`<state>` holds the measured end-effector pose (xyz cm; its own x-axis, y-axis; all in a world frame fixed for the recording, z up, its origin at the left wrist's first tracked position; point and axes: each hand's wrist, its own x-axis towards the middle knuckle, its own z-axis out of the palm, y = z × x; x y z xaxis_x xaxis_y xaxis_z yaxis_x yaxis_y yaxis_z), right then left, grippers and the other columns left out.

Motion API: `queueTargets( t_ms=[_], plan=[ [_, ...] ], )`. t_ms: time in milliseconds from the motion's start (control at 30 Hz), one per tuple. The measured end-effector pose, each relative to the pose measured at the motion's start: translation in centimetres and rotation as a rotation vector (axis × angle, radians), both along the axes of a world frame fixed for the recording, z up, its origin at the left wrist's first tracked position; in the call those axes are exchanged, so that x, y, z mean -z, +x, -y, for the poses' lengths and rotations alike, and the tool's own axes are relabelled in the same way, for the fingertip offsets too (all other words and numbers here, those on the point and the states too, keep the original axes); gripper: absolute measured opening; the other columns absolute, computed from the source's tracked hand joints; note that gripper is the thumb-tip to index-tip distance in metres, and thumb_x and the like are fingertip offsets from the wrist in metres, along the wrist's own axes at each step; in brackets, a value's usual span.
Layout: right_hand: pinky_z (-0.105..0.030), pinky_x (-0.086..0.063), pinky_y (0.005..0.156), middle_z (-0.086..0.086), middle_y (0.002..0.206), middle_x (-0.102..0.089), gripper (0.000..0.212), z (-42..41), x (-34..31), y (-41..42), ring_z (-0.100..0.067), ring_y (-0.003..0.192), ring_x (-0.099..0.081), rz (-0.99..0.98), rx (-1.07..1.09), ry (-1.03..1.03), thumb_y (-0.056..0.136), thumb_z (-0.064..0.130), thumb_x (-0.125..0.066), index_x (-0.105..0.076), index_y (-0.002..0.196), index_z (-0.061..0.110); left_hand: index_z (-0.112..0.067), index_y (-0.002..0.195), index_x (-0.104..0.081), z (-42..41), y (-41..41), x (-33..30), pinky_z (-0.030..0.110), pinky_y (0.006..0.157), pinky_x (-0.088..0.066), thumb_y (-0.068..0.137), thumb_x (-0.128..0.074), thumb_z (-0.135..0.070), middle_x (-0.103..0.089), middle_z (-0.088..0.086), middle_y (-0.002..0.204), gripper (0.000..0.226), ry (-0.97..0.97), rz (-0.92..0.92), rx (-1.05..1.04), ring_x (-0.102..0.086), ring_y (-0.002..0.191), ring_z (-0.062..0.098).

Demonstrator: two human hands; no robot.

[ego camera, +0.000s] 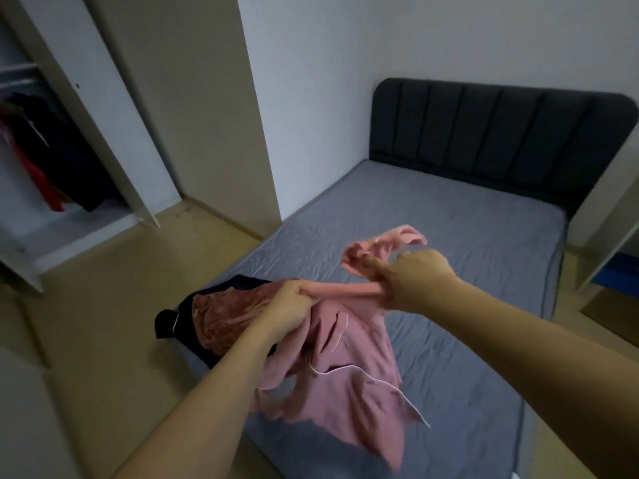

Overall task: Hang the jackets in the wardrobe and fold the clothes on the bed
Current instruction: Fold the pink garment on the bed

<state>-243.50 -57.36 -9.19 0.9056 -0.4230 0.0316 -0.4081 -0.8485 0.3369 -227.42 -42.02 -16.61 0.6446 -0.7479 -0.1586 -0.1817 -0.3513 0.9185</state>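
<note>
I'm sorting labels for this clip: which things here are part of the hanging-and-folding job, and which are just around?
Job: pink garment gripped by left hand and right hand; brown garment; dark garment; bed; wardrobe with hung clothes.
Around: headboard; floor; wall.

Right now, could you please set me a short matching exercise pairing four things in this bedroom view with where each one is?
Things:
1. pink piped pyjama top
2. rust-brown velvety garment
3. red hanging garment
4. dark padded headboard

Places:
A. inside the open wardrobe on the left
B. held up in both hands above the grey mattress
C. at the far end of the bed, against the wall
D. lying on a dark garment at the bed's near left corner

Pairs: 1-B, 2-D, 3-A, 4-C
</note>
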Motion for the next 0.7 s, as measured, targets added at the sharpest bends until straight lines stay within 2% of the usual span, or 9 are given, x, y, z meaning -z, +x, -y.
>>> queueTargets(
  t_ms=[33, 100, 200, 300, 400, 500, 600, 667, 700],
  plan=[
    [-0.033, -0.042, 0.065, -0.004, 0.109, -0.065, 0.051, 0.9, 0.4, -1.1, -0.028, 0.097, -0.065, -0.026, 0.025, 0.016, 0.087, 0.043, -0.059, -0.047, 0.135, 0.032, -0.006, 0.105, -0.074, 0.0, -1.5, -0.7, 0.029, 0.086, -0.056, 0.093, -0.061, -0.004, -0.076, 0.004, 0.094, 0.018, -0.053, -0.018, -0.020, -0.071, 0.090, 0.014],
    [-0.030, -0.041, 0.065, -0.002, 0.097, -0.066, 0.024, 2.5, 0.8, -3.3, -0.029, 0.090, -0.065, 0.038, 0.120, 0.152, 0.085, 0.037, -0.058, -0.065, 0.103, 0.023, -0.010, 0.099, -0.075, 0.0, -4.2, -2.0, 0.028, 0.085, -0.054, 0.092, -0.064, -0.006, -0.075, 0.001, 0.097, 0.014, -0.098, 0.050, -0.019, -0.069, 0.089, 0.011],
    [-0.029, -0.045, 0.057, -0.008, 0.068, -0.060, 0.025, 4.4, 0.0, -6.6, -0.032, 0.068, -0.056, 0.420, 0.263, 0.764, 0.075, 0.028, -0.061, -0.067, 0.080, 0.005, -0.025, 0.063, -0.061, -0.2, -8.3, -3.1, 0.026, 0.059, -0.043, 0.085, -0.064, -0.011, -0.058, -0.015, 0.060, 0.026, 0.103, 0.293, -0.024, -0.054, 0.058, 0.005],
    [-0.027, -0.042, 0.048, -0.009, 0.063, -0.060, 0.026, 4.5, -1.3, -9.8, -0.020, 0.058, -0.051, 0.863, 0.386, 1.493, 0.062, 0.022, -0.056, -0.070, 0.076, 0.004, -0.018, 0.062, -0.055, -1.9, -12.7, -1.8, 0.033, 0.062, -0.045, 0.072, -0.051, -0.008, -0.061, -0.003, 0.065, 0.015, 0.299, 0.376, -0.056, -0.059, 0.070, 0.022],
    [-0.020, -0.033, 0.042, -0.006, 0.057, -0.056, 0.017, 3.4, -1.1, -12.8, -0.018, 0.046, -0.044, 0.941, 0.402, 1.855, 0.072, 0.021, -0.052, -0.066, 0.069, 0.011, -0.013, 0.072, -0.055, -4.8, -15.9, 0.8, 0.043, 0.075, -0.053, 0.077, -0.048, -0.004, -0.064, 0.008, 0.079, 0.013, 0.388, 0.370, -0.241, -0.062, 0.082, 0.031],
    [-0.014, -0.019, 0.041, -0.002, 0.036, -0.041, 0.045, 2.5, -0.2, -15.4, -0.016, 0.030, -0.028, 0.870, 0.467, 2.029, 0.082, 0.025, -0.045, -0.054, 0.039, 0.014, -0.015, 0.082, -0.051, -6.8, -17.6, 2.5, 0.050, 0.088, -0.050, 0.084, -0.044, -0.011, -0.060, 0.012, 0.102, 0.008, 0.464, 0.341, -0.472, -0.058, 0.096, 0.036],
    [-0.020, -0.010, 0.045, -0.003, 0.042, -0.042, 0.025, 1.6, 0.5, -17.3, -0.020, 0.039, -0.031, 0.727, 0.475, 2.196, 0.066, 0.031, -0.053, -0.053, 0.050, 0.012, -0.026, 0.102, -0.055, -7.8, -18.0, 3.1, 0.065, 0.106, -0.027, 0.087, -0.043, -0.022, -0.045, 0.009, 0.128, 0.019, 0.694, 0.352, -0.687, -0.042, 0.122, 0.036],
    [-0.027, -0.033, 0.054, -0.013, 0.062, -0.060, 0.029, 0.8, 0.8, -18.1, -0.028, 0.057, -0.051, 0.636, 0.361, 2.342, 0.064, 0.028, -0.052, -0.065, 0.073, 0.004, -0.030, 0.108, -0.057, -7.9, -18.1, 2.4, 0.071, 0.107, -0.015, 0.083, -0.048, -0.023, -0.040, 0.005, 0.135, 0.027, 0.685, 0.400, -0.830, -0.034, 0.129, 0.035],
    [-0.033, -0.046, 0.067, -0.019, 0.075, -0.065, 0.036, 0.8, 1.0, -18.5, -0.034, 0.070, -0.059, 0.632, 0.298, 2.382, 0.066, 0.025, -0.049, -0.066, 0.087, 0.000, -0.031, 0.104, -0.058, -7.6, -18.5, 1.8, 0.070, 0.108, -0.013, 0.081, -0.050, -0.021, -0.039, 0.004, 0.136, 0.027, 0.606, 0.418, -0.909, -0.033, 0.128, 0.034]
  ],
)
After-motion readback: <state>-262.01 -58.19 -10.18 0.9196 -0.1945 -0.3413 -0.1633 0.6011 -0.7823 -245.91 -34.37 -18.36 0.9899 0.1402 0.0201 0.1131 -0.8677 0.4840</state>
